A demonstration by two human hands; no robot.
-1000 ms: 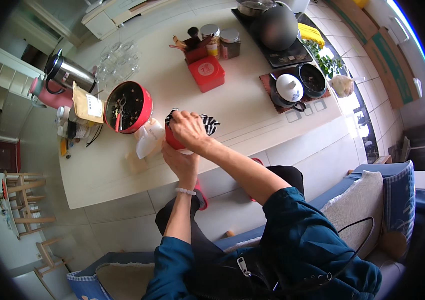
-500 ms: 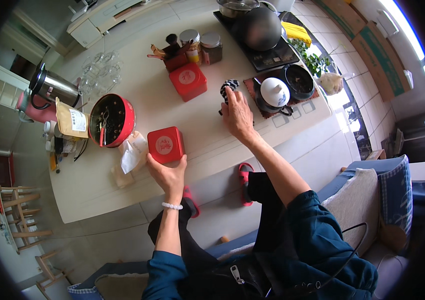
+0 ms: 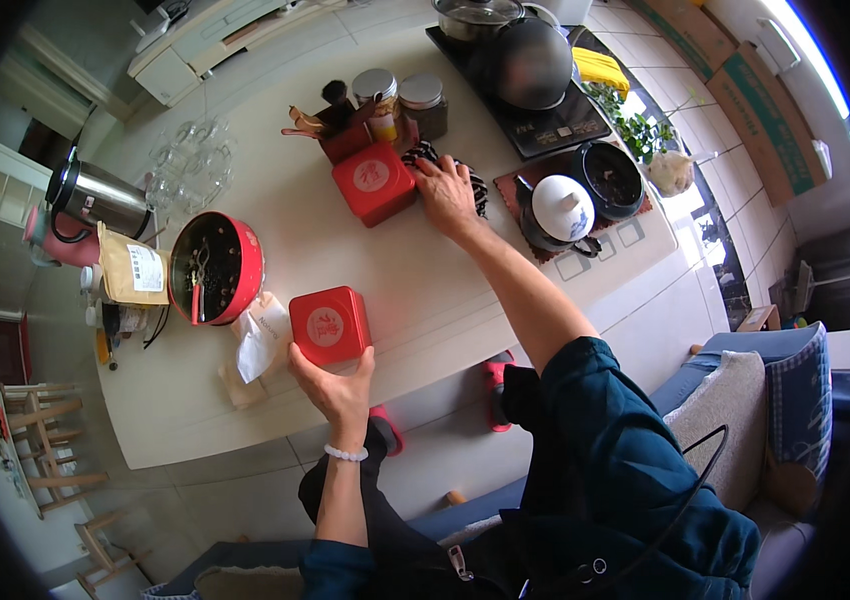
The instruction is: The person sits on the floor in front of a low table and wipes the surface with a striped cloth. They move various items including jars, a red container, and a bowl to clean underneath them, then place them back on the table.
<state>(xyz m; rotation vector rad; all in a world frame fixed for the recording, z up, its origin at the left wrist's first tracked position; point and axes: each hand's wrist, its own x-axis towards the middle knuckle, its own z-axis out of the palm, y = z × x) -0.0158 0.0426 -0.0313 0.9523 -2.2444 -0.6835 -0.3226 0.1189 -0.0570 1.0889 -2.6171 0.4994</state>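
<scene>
My left hand (image 3: 337, 390) grips the near side of a square red tin (image 3: 330, 325), thumb on one side and fingers on the other. The tin has a pale round emblem on its lid and sits close to the table's front edge. My right hand (image 3: 449, 198) is farther out, over a bunched black-and-white patterned cloth (image 3: 480, 190) and holding it against the tabletop. That cloth lies right beside a second red tin (image 3: 375, 185). My right fingertips are partly hidden in the cloth.
Left: a red pot (image 3: 250, 270) with tongs, a kraft pouch (image 3: 133, 268), a steel kettle (image 3: 110, 195) and upturned glasses (image 3: 190, 165). Behind: lidded jars (image 3: 425, 105). Right: an induction cooker (image 3: 555, 130), a white-lidded teapot (image 3: 562, 208) and a black bowl (image 3: 613, 180).
My right hand has moved left with the cloth, from near the teapot to the far red tin. My left hand stays on the near tin. The whole view has shifted slightly.
</scene>
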